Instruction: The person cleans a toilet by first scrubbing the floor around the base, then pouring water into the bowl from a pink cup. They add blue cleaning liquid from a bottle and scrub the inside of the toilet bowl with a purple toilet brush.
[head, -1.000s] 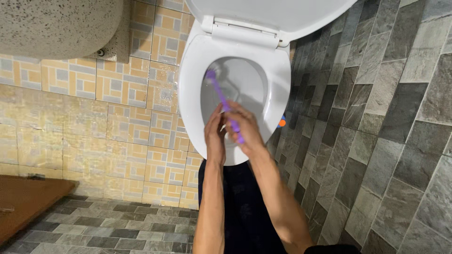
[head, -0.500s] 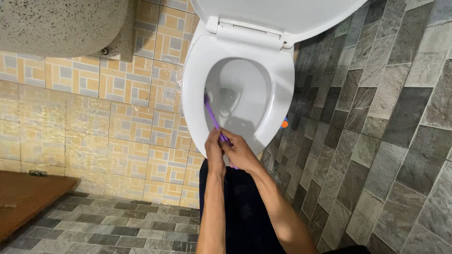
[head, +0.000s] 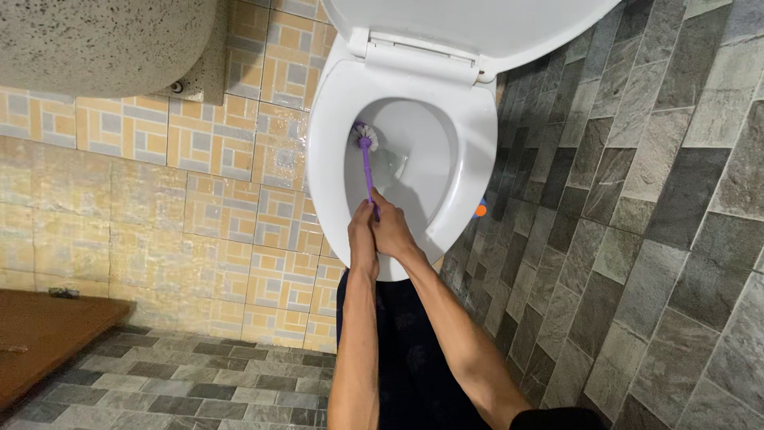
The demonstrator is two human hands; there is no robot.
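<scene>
Left: speckled stone basin above yellow patterned wall tiles. Centre: left hand and right hand both closed tight round the handle of a purple toilet brush, its head down against the bowl's left inner wall in the white toilet, lid up. Right: grey stone tiles.

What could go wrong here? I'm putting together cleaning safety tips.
Both hands, left hand and right hand, grip the thin purple toilet brush low over the white toilet bowl; the bristles could flick water onto them. The slim handle might flex or slip. The tiled floor looks wet, so footing may be slick.
</scene>
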